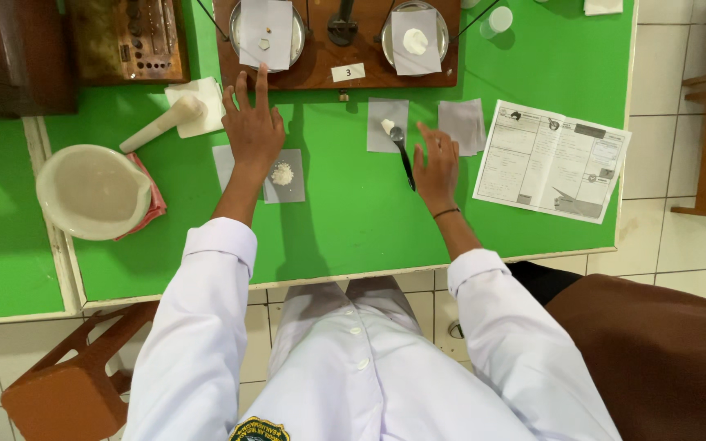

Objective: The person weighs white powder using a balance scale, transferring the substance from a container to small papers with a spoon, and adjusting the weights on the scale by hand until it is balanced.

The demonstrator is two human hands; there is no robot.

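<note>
My left hand (252, 124) stretches forward with its fingers spread, its fingertips at the wooden base of a two-pan balance (338, 57); it holds nothing. Just below its wrist lies a grey paper square with a small heap of white powder (283, 174). My right hand (436, 163) rests on the green table (345, 220), fingers loosely apart, right beside a black-handled spoon (403, 153) that carries white powder over another paper square (386, 124). It is touching the spoon's handle at most; I see no grip. Both balance pans hold paper, the right one (415, 33) with a white heap.
A white pestle (161, 124) lies on paper at the left, near a large white mortar (91, 190) on a red cloth. A wooden weight box (127, 39) stands at the back left. A printed sheet (551, 161) lies at the right. A brown stool (71, 384) stands below.
</note>
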